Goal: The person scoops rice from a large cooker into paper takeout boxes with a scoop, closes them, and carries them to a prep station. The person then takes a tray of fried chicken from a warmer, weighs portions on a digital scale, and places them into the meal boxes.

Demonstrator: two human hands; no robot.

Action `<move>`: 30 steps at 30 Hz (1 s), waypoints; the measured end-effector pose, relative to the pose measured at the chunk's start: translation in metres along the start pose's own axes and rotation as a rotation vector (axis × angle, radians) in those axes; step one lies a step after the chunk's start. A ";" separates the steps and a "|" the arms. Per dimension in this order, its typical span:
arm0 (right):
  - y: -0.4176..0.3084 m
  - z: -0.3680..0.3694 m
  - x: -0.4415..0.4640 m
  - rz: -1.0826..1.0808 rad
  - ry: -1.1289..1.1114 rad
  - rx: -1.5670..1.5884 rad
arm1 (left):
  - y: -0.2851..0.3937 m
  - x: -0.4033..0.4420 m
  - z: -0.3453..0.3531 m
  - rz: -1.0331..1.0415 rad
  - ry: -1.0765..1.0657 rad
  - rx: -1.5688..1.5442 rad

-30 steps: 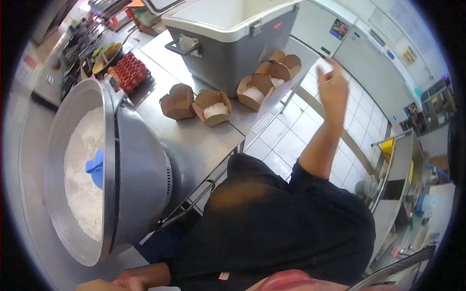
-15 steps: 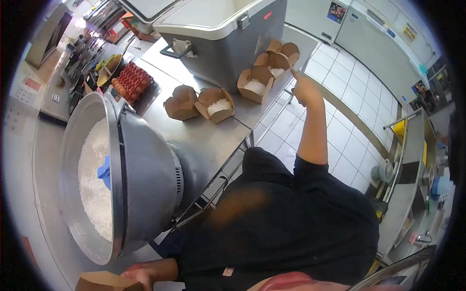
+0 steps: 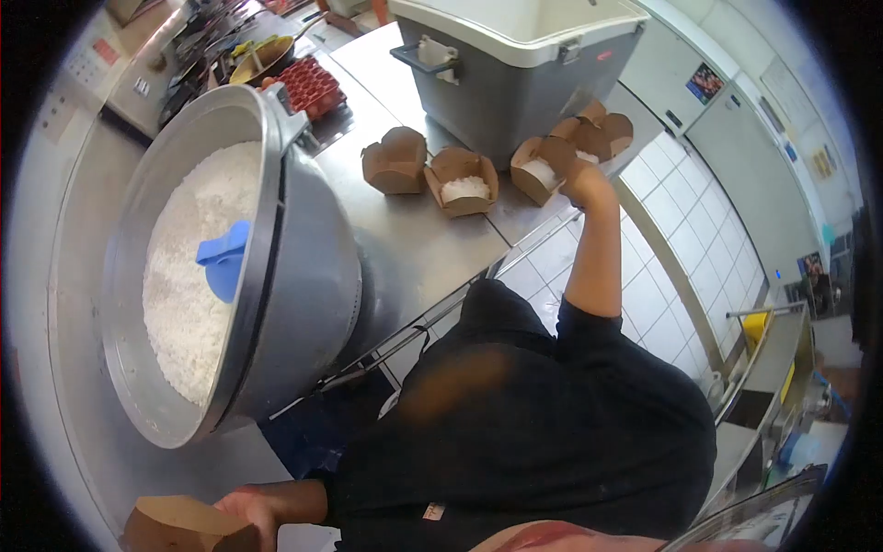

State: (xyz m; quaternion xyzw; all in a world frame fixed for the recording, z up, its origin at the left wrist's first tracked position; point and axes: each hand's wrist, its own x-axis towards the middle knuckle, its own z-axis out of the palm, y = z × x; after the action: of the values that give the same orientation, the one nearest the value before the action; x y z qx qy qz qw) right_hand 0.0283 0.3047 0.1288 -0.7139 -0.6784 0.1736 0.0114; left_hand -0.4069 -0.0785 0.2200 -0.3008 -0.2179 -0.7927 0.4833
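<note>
At the lower left, my left hand (image 3: 258,511) is closed round the side of a brown cardboard takeaway box (image 3: 184,524), whose inside I cannot see. My right hand (image 3: 587,181) reaches over the table edge, its fingers bent against the side of a takeaway box with rice (image 3: 536,173); the fingertips are partly hidden. Left of that box stand another rice-filled box (image 3: 464,191) and a box (image 3: 395,170) whose contents are hidden. More open boxes (image 3: 602,138) stand behind my right hand. A large metal pot (image 3: 308,304) holds white rice (image 3: 184,304) with a blue scoop (image 3: 228,262) in it.
A big grey cooler box (image 3: 515,97) stands open behind the takeaway boxes on the steel table (image 3: 423,253). A red egg tray (image 3: 311,87) and a pan (image 3: 262,60) lie beyond the pot. White chest freezers (image 3: 763,166) line the far right, past the tiled floor.
My right hand has gone from an outstretched finger beside the boxes to bent fingers at the nearer rice box. My left hand still holds its box. The camera view has shifted.
</note>
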 end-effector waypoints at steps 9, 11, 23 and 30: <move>-0.088 0.013 0.007 -0.453 -0.177 0.045 | -0.001 0.017 -0.007 0.134 0.031 0.082; -0.108 0.013 0.005 -0.665 -0.066 0.222 | -0.003 0.021 -0.007 0.181 0.035 0.093; -0.347 -0.136 -0.167 -1.527 -0.015 0.118 | 0.000 0.020 -0.049 -0.079 0.007 0.265; -0.459 -0.077 -0.141 -1.578 -0.123 -1.145 | 0.019 0.037 -0.073 -0.721 0.132 -0.479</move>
State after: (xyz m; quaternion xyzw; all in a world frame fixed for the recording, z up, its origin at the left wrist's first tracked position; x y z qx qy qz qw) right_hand -0.3966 0.2211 0.3498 0.0580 -0.9424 -0.2027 -0.2595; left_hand -0.4220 -0.1568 0.1941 -0.2577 -0.0875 -0.9565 0.1052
